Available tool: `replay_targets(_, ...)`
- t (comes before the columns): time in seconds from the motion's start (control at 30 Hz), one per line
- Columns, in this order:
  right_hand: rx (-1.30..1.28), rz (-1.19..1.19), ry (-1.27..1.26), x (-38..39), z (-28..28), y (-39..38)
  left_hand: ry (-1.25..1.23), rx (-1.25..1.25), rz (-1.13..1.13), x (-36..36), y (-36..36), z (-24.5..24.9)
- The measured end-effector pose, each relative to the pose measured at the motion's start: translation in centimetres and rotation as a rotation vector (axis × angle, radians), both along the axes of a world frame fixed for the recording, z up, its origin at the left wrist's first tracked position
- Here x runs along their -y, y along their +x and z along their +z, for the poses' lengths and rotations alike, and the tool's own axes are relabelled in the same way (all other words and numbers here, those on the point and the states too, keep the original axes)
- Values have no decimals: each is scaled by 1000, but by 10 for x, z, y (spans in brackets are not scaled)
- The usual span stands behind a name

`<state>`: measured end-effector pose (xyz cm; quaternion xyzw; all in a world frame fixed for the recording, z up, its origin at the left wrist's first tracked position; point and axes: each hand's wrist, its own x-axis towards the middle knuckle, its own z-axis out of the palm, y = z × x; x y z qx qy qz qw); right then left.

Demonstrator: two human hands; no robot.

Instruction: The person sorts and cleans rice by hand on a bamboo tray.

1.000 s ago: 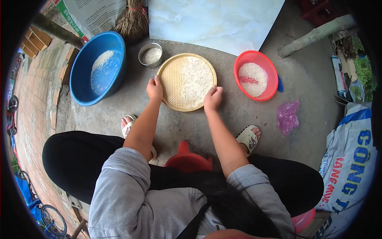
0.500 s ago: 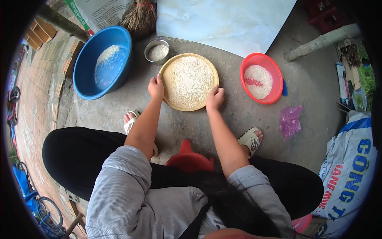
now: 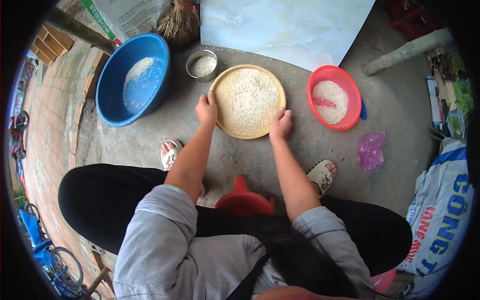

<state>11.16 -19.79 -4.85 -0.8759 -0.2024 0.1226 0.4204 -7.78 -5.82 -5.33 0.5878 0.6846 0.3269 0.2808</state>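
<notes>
A round, shallow yellow tray (image 3: 217, 118) holds a spread layer of pale rice grains (image 3: 251, 100). My left hand (image 3: 206, 108) grips its left rim, thumb on top and fingers partly hidden below. On the lower right rim, my right hand (image 3: 280, 124) is closed in the same way. Just beyond my left hand stands a small metal bowl (image 3: 202, 65) of rice. A red basin (image 3: 334, 97) with rice in it is to the right of my right hand.
At the left is a large blue basin (image 3: 133, 80) with some rice. A pale marbled sheet (image 3: 285, 27) and a straw broom (image 3: 178, 22) lie beyond. A purple plastic bag (image 3: 371, 152) is at the right, near a printed sack (image 3: 440, 210). A red stool (image 3: 244, 201) is below me.
The tray, held in both hands, has shifted slightly right relative to the basins, and the grains on it have spread differently. The whole view has also moved a little.
</notes>
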Motion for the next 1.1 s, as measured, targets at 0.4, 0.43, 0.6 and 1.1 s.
replay_targets(0.4, 419, 194, -187, -5, -1, 29, 385, -337, -266, 20, 25, -2)
replay_targets(0.43, 519, 266, -46, -8, -6, 38, 381, -340, -277, 21, 32, -1)
replay_targets(0.6, 357, 371, 15, -10, -35, 63, 273, -232, -688, 20, 69, -10)
replay_targets(1.1, 324, 358, 61, -8, -41, 65, 397, -435, -1049, -7, 148, -16)
